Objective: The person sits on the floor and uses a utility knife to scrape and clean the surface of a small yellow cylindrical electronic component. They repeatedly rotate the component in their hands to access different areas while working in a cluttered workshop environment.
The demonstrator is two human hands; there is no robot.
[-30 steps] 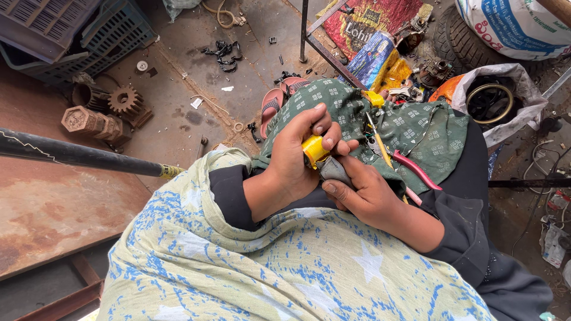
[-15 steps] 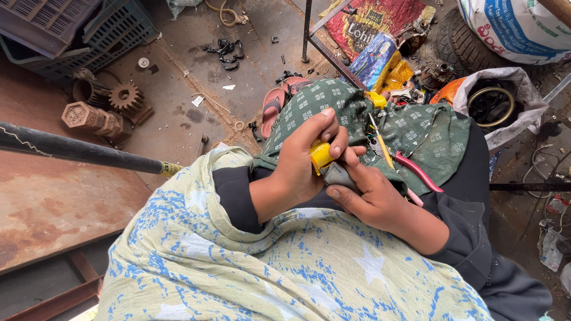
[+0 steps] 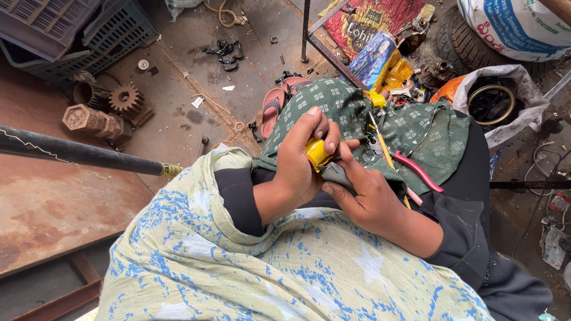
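I sit with a green patterned cloth [image 3: 357, 113] over my lap. My left hand [image 3: 300, 160] is closed around a small yellow roll of tape [image 3: 316, 154], fingers curled over its top. Pressed against that roll is a grey object [image 3: 339, 175], gripped from below by my right hand [image 3: 363, 199]. The two hands touch each other above my lap. Red-handled pliers [image 3: 419, 171] and a thin yellow-handled tool [image 3: 382, 144] lie on the cloth just right of the hands.
A black pole [image 3: 77, 153] crosses from the left above a rusty metal sheet [image 3: 53, 208]. Rusty gears [image 3: 125, 98] and blue crates [image 3: 89, 30] sit at the upper left. A pink sandal [image 3: 272, 107], a white bag holding a ring [image 3: 499, 101] and clutter lie beyond my knees.
My left fingers have shifted over the yellow roll and both hands have moved slightly toward my body. The hold on both objects is the same.
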